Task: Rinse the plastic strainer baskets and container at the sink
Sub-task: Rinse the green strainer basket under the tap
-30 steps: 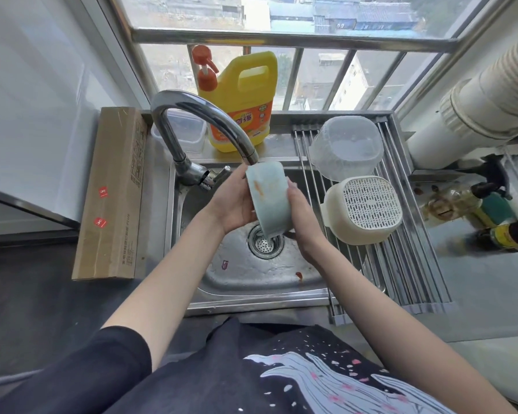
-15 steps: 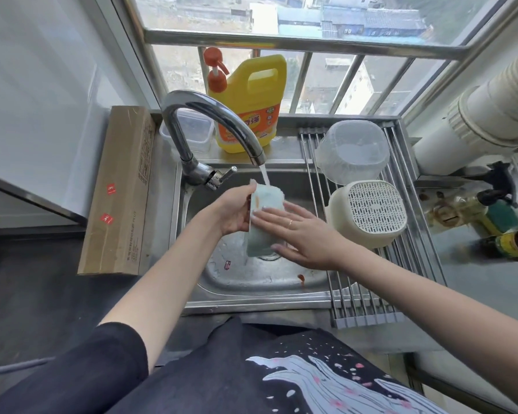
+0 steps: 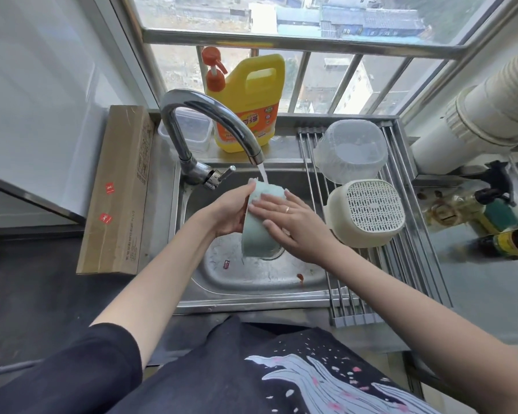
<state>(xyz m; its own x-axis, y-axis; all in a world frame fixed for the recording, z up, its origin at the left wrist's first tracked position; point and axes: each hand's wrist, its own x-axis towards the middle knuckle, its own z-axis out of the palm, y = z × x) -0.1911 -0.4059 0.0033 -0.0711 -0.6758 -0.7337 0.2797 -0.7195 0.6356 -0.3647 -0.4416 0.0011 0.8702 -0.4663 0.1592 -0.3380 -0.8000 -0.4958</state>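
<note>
At frame centre, left hand (image 3: 229, 212) grips the green container (image 3: 259, 222) under running water (image 3: 262, 174); right hand (image 3: 293, 224) rests flat on it, fingers straight.

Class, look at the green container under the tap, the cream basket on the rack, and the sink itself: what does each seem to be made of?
Green container: seemingly matte, opaque plastic, smooth with rounded edges. Cream basket: likely moulded plastic, its base a regular slotted grid. Sink: apparently stainless steel, grey and brushed, with soft reflections.

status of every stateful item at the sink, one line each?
tap: running
green container: held under stream, on edge
left hand: grips container
right hand: flat on container
cream strainer basket: tipped on rack
clear bowl: tipped on rack
detergent jug: upright
</note>
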